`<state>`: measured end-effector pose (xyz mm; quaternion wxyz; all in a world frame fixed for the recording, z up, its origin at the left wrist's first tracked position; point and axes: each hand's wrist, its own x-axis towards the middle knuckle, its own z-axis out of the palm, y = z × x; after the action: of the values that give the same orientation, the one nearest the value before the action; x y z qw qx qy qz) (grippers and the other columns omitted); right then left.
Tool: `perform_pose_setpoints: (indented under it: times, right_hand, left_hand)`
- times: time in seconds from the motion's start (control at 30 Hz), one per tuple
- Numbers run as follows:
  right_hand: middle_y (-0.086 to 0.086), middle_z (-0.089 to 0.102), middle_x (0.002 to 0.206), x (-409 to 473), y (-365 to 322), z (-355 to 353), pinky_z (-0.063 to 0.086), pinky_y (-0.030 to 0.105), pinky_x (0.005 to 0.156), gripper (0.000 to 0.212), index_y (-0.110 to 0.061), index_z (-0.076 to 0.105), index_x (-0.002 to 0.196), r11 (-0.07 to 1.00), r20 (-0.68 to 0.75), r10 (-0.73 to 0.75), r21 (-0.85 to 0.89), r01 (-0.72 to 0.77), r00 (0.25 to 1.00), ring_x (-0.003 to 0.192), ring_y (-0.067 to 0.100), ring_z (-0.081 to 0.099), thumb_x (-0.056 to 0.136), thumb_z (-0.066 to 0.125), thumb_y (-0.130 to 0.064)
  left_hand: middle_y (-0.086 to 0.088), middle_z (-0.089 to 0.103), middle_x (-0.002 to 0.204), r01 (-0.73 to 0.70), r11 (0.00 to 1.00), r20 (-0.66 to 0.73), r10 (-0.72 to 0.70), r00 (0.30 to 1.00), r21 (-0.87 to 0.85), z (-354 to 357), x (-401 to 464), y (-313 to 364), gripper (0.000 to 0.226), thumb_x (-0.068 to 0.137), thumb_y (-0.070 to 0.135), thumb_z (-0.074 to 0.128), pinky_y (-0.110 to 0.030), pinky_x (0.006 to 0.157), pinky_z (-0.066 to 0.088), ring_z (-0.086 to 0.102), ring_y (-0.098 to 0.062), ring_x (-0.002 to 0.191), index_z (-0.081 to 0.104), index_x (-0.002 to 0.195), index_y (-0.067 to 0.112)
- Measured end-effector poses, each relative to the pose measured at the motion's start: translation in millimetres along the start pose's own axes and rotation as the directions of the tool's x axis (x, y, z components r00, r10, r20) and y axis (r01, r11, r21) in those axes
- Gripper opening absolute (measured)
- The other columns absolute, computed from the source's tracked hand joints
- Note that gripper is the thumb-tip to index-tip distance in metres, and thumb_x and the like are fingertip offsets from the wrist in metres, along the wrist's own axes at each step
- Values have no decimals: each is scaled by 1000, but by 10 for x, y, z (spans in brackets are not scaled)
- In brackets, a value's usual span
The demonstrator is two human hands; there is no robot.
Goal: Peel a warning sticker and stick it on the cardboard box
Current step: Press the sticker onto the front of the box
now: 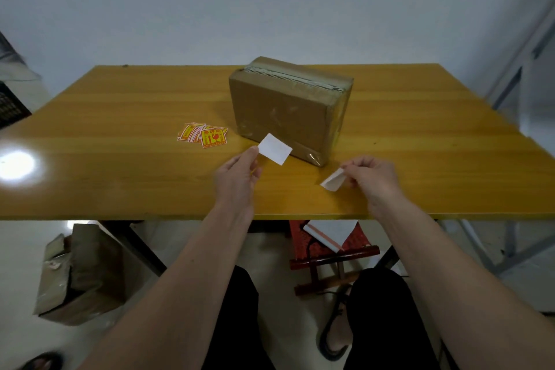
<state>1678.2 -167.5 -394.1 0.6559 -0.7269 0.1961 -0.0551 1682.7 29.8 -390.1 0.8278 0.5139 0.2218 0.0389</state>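
A taped brown cardboard box point(285, 108) stands on the yellow wooden table point(120, 159), just beyond my hands. Left of it lies a small pile of red-and-yellow warning stickers point(202, 135). My left hand point(237, 177) pinches the corner of a flat white rectangle point(274, 149), held up in front of the box's near face. My right hand point(369, 177) pinches a second white piece point(333, 180), curled and low over the table. Both pieces show only white sides, so I cannot tell which is the sticker and which the backing.
The table's front edge runs just under my wrists. On the floor at the left sits an open cardboard box point(78, 273). A red stool point(333, 252) with papers on it stands under the table. A metal frame point(510, 75) rises at the right.
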Motion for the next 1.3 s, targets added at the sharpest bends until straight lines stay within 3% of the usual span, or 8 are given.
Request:
perform_pose_setpoints:
  times: [0.17, 0.3, 0.57, 0.73, 0.93, 1.07, 1.17, 1.3]
  right_hand:
    - [8, 64, 85, 104, -43, -167, 49, 37, 68, 6, -12, 72, 80, 937, -68, -101, -342, 72, 993, 76, 22, 57, 82, 66, -13]
    - [2, 42, 100, -66, -141, -101, 35, 26, 62, 7, -16, 67, 90, 674, 17, -445, -652, 347, 895, 79, 15, 44, 84, 66, -20]
    - [5, 49, 89, -319, -90, 356, 43, 27, 58, 20, -10, 64, 92, 328, 312, -768, -559, 761, 560, 85, 18, 48, 75, 73, -14]
    - [-1, 45, 85, -252, -116, 547, 40, 19, 63, 3, -11, 66, 84, 409, 223, -781, -524, 747, 583, 83, 14, 44, 81, 68, -13]
    - [-1, 50, 94, -156, -240, 633, 41, 20, 73, 5, -20, 63, 83, 899, -99, -409, -215, 381, 907, 73, 1, 47, 86, 64, -16]
    - [-6, 45, 84, -77, -236, 605, 37, 23, 71, 5, -23, 62, 84, 882, -117, -395, -326, 340, 911, 70, 2, 42, 87, 63, -19]
    - [-5, 42, 84, -48, -253, 623, 35, 21, 71, 6, -25, 63, 83, 845, -109, -446, -378, 378, 888, 78, 8, 43, 86, 64, -21]
    - [-1, 42, 90, 15, -277, 661, 38, 24, 76, 4, -21, 69, 87, 819, -136, -495, -402, 409, 859, 92, 14, 45, 84, 66, -22]
  left_hand:
    - [0, 60, 82, 44, 999, -42, -43, 998, 24, 154, -124, -49, 15, 79, 15, 71, -29, 82, 47, 55, -15, 87, 58, 71, 16]
    - [0, 59, 85, 107, 994, -56, -106, 993, 9, 209, -140, -31, 13, 76, 17, 71, -26, 80, 49, 55, -12, 83, 58, 76, 15]
    - [-1, 63, 90, 221, 975, -23, -221, 975, -14, 241, -178, 75, 8, 78, 16, 68, -23, 72, 48, 55, -13, 84, 61, 79, 12]
    - [-1, 63, 87, 232, 973, 23, -232, 972, -5, 177, -113, 144, 11, 79, 21, 68, -23, 68, 48, 55, -13, 82, 62, 80, 12]
    - [6, 59, 102, -61, 980, 52, 52, 997, 189, 223, -4, 246, 31, 81, 45, 66, -26, 81, 43, 53, -14, 102, 60, 101, 21]
    - [2, 38, 142, -644, 327, 386, 587, 712, 691, 260, 247, 361, 66, 80, 6, 66, -27, 107, 31, 31, -16, 133, 39, 136, 28]
    - [4, 15, 158, -700, -8, 605, 509, 612, 714, 385, 399, 451, 92, 76, -12, 56, -41, 119, 18, 7, -20, 146, 16, 147, 30]
    - [6, 17, 158, -695, -170, 690, 417, 592, 699, 478, 569, 442, 92, 74, -10, 57, -50, 120, 4, 1, -22, 147, 18, 146, 31]
